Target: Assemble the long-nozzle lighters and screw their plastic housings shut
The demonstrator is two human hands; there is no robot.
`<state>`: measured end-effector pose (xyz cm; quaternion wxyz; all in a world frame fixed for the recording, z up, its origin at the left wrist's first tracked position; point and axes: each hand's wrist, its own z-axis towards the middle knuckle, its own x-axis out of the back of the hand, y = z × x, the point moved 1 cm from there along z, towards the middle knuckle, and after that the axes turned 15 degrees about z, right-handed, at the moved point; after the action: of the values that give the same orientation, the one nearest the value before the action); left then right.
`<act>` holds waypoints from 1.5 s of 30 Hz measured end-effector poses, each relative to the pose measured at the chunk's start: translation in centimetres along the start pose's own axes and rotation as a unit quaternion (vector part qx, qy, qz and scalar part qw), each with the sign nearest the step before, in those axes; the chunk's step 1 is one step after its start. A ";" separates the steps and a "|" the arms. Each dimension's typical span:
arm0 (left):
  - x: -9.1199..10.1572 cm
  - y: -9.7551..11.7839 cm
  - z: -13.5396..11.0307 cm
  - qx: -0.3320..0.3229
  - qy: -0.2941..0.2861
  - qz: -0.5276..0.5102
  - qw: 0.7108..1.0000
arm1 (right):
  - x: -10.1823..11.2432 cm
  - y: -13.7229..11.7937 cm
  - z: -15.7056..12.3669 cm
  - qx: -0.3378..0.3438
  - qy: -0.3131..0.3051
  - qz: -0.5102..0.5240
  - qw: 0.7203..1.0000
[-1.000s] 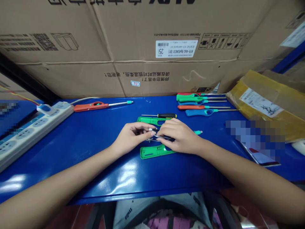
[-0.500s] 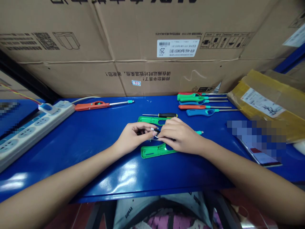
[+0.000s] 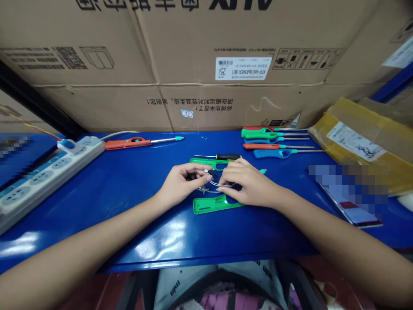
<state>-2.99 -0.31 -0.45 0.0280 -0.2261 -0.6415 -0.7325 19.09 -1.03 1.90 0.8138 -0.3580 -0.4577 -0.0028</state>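
My left hand (image 3: 180, 183) and my right hand (image 3: 247, 183) meet over the middle of a blue table (image 3: 129, 206). Both pinch small inner parts with thin pale wires (image 3: 216, 184) between them. Below the fingers lies an open green lighter shell half (image 3: 211, 204). A second green shell half (image 3: 206, 163) lies just behind the hands, with a black-handled screwdriver (image 3: 222, 156) beyond it. A green nozzle tip (image 3: 263, 171) sticks out to the right of my right hand.
Several finished long lighters (image 3: 274, 142) in red, green and blue lie at the back right. One orange lighter (image 3: 135, 142) lies at the back left beside a white power strip (image 3: 41, 176). Large cardboard boxes (image 3: 206, 64) wall off the back; a yellow-taped parcel (image 3: 361, 137) sits right.
The hands have shifted slightly and the thin wire between them now shows as a loop; the rest of the table is unchanged apart from a small camera shift.
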 end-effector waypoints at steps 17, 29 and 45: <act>1.9 -0.4 0.5 -0.224 -0.053 0.381 0.895 | 3.0 2.1 -1.0 -0.100 -0.057 -0.079 0.990; 2.0 0.5 -0.1 -0.268 -0.089 0.381 0.880 | 1.1 0.2 -0.6 -0.016 -0.039 -0.048 0.998; 2.3 1.6 -0.6 -0.296 -0.076 0.429 0.850 | -0.9 1.1 0.0 -0.127 0.046 0.009 0.991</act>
<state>-4.65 -0.57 1.83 0.2220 -0.5311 -0.2336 -0.7836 18.95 -0.47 0.56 0.7818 -0.4618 -0.4129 -0.0704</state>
